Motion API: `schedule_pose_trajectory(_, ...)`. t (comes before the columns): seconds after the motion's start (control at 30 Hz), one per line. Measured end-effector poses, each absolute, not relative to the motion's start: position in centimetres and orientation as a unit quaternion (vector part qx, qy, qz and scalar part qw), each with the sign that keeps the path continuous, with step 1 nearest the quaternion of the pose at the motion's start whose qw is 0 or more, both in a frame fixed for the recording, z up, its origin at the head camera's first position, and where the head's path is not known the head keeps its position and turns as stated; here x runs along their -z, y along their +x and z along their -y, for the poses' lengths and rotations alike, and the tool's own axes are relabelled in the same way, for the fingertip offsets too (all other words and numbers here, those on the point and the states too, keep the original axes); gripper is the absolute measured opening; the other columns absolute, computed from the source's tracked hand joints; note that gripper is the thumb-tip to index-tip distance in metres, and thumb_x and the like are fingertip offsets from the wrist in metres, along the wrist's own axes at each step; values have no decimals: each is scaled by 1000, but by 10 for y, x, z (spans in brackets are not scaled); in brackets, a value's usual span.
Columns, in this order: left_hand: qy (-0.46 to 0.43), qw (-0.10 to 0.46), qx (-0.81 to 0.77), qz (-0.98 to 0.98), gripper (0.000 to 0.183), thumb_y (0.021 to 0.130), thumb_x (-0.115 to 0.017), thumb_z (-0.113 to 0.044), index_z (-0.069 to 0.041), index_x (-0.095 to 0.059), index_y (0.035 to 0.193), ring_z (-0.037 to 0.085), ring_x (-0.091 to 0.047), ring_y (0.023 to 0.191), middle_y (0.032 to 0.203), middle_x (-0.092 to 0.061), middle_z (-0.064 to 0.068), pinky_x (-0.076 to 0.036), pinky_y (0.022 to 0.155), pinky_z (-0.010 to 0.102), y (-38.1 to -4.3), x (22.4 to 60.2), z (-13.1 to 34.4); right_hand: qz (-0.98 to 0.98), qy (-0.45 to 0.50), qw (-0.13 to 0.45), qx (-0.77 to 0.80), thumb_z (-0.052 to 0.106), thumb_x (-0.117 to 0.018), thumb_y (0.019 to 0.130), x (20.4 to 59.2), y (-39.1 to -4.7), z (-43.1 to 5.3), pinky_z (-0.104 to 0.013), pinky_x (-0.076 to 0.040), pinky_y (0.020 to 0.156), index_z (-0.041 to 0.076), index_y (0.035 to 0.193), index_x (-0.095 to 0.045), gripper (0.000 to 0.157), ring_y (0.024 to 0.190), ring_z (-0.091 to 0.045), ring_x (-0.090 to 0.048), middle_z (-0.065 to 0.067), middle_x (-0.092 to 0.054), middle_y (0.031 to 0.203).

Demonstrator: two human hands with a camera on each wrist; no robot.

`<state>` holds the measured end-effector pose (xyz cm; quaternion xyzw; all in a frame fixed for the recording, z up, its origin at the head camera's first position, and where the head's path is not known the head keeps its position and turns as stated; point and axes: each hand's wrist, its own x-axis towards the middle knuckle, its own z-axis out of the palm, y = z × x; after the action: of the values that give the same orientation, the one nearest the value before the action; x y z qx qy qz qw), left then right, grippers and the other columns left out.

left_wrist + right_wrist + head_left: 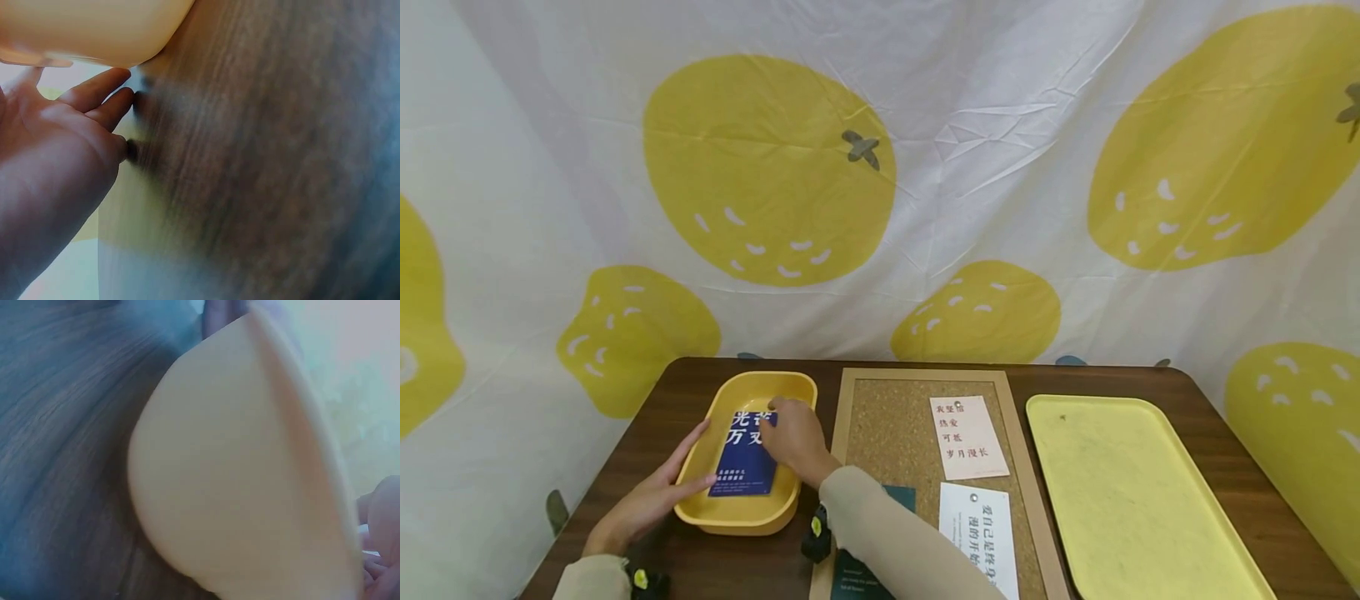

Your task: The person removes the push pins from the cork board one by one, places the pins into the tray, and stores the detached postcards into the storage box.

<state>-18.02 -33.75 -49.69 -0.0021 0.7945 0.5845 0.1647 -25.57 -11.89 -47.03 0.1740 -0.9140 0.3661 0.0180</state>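
A yellow plastic basin [741,521] stands on the left of the table, with a blue card [745,467] bearing white characters inside it. My left hand [651,500] holds the basin's left side, thumb over the rim and fingers along the outer wall; in the left wrist view, fingertips meet the wall of the basin [94,31]. Reaching in over the right rim, my right hand [801,437] pinches the card near its upper right corner, thumb on its face. In the right wrist view the basin wall [231,462] hides much of the card, and curled fingers [384,519] show beyond it.
A wood-framed cork board [887,417] lies right of the basin. Pinned on it are a pale card with red writing [966,437] and a white card [977,533]; a dark green card [898,497] is partly under my right sleeve. A yellow tray [1127,500] lies farther right.
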Motion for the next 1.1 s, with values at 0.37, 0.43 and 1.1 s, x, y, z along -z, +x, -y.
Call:
schedule_pose_trajectory(0.37,-7,160,-581,-798,90,98,-63,-26,-36,3,159,44,-10,148,165,12,16,-18,117,61,-180,498,338,809,221,-88,-538,21,-64,96,462,-269,96,-21,-47,48,7,116,-71,25,55,-8,-57,-4,-67,85)
schedule_pose_trajectory(0.43,-6,159,-580,-799,90,98,-63,-26,-36,2,159,43,-12,148,165,11,17,-21,116,59,-180,499,338,800,221,-100,-549,22,-64,97,461,-270,94,-21,-44,45,8,117,-70,25,52,-9,-55,-9,-67,86)
schedule_pose_trajectory(1.1,-10,161,-582,-797,92,97,-64,-26,-35,3,159,43,-9,148,165,13,17,-17,117,61,-180,500,337,801,279,-37,-528,19,-66,96,440,-279,59,-19,-46,51,10,109,-74,18,61,-6,-54,0,-67,85)
